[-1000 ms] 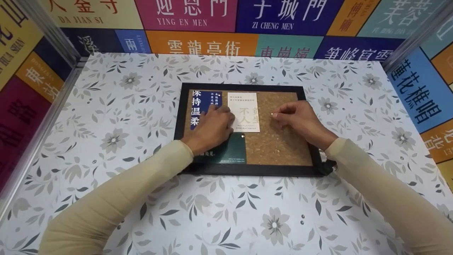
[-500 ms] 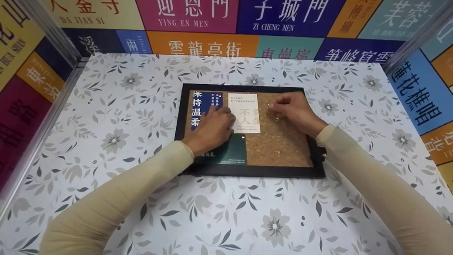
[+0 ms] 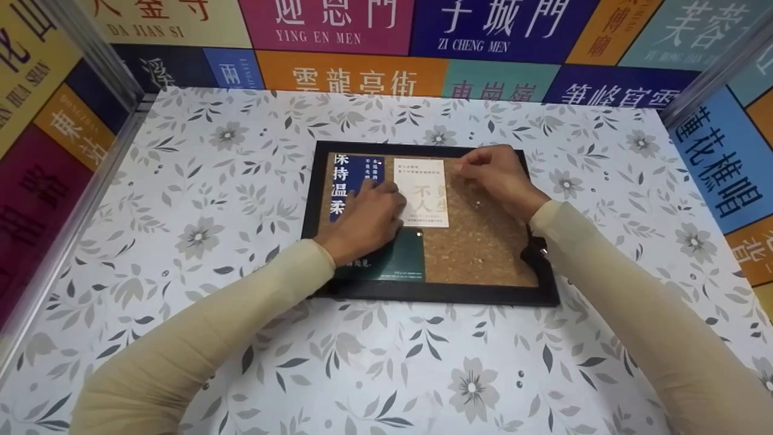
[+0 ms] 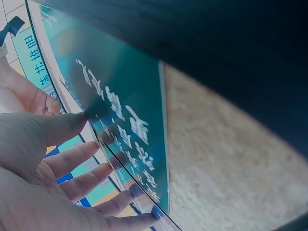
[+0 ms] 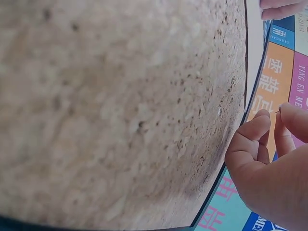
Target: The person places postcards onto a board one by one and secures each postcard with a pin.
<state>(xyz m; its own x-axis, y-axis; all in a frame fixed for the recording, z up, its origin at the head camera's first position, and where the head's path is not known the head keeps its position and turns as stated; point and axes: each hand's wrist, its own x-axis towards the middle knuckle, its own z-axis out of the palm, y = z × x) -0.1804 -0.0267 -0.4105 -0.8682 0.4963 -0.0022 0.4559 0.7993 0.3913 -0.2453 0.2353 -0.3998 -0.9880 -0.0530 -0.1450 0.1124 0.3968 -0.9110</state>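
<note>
My left hand (image 3: pixel 365 211) rests with spread fingers across a blue card (image 3: pixel 340 181) and a green card (image 3: pixel 401 257) on a framed cork board (image 3: pixel 483 241). Its fingertips reach the left edge of a white card (image 3: pixel 426 205). In the left wrist view its fingers (image 4: pixel 79 161) lie extended along the cards. My right hand (image 3: pixel 492 178) is by the white card's top right corner. Between thumb and forefinger it pinches a small pushpin (image 5: pixel 278 110), clearest in the right wrist view. The pin's tip appears off the cork.
The board has a raised black frame (image 3: pixel 435 293) and lies on a floral-patterned table (image 3: pixel 302 362). Small shiny pins sit at the blue card's top right and the green card's upper right. Colourful lettered panels (image 3: pixel 350 72) stand behind the table and at both sides.
My right hand has moved away from me and slightly left, from the middle of the bare cork to the white card's top right corner. The left hand has stayed in place.
</note>
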